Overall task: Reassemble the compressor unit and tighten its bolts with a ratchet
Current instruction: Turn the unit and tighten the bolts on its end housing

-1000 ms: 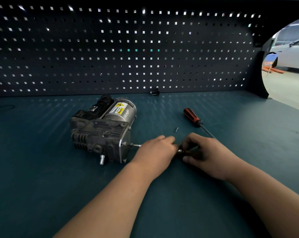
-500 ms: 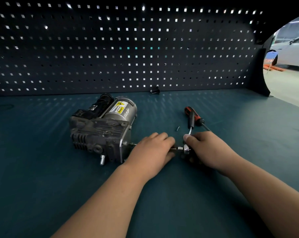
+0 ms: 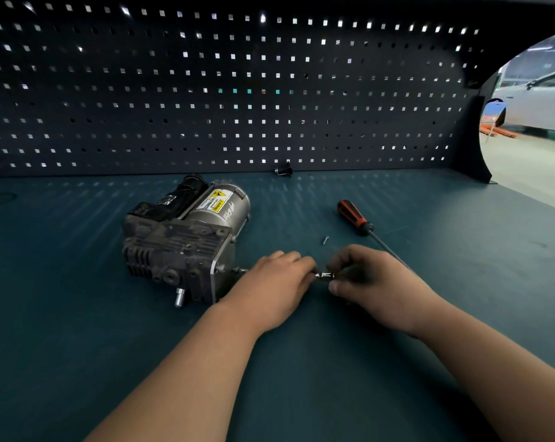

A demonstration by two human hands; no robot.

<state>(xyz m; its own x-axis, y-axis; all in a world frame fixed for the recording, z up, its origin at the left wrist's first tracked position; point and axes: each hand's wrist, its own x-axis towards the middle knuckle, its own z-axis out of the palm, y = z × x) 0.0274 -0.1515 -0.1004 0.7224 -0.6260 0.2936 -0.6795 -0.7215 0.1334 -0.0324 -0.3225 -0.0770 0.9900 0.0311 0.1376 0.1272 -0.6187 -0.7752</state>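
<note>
Both hands, left hand and right hand, close their fingers on the ratchet, its extension lying 9-to-3 into the compressor, whose cylinder points toward 1 o'clock.

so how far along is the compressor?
Done: compressor housing looks assembled. In hand: left hand steadies a long shaft entering its end plate; right hand grips the socket end. Left: a loose screw lies on the bench; remaining bolts can't be judged.
</note>
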